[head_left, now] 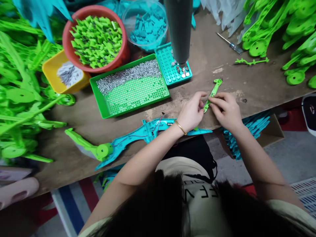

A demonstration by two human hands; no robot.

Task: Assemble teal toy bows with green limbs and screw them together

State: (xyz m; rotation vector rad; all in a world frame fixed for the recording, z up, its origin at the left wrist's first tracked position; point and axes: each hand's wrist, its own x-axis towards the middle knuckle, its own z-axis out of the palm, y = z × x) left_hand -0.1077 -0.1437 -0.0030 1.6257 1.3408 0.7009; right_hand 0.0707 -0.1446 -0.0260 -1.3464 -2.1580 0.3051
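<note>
Shirt: pale, dark lettering, at the bottom edge, with dark hair hanging over it.
Cardboard box: below the table edge on the right, holding many blue parts.
Long blue part: lies along the near edge of the table, thin wires running over it; the left forearm crosses above it.
Green limb: joined to the left end of the long blue part by a round disc.
Left hand: gold bangle at the wrist, fingers curled in at the lower end of the small green part; their grip is partly hidden, so I cannot tell whether they hold it.
Right hand: thumb and forefinger pinched narrow on the middle of the small green part.
Small green part: between the hands, slanting, its hooked end pointing away from the person.
Green tray: left of the hands, silver screws heaped along its far side.
Blue tray: beside the green tray, with silver discs; a grey tube hangs in front of it.
Yellow tub: small greyish bits inside.
Red bowl: full of green pieces.
Screwdriver: far right, near heaped green parts.
</note>
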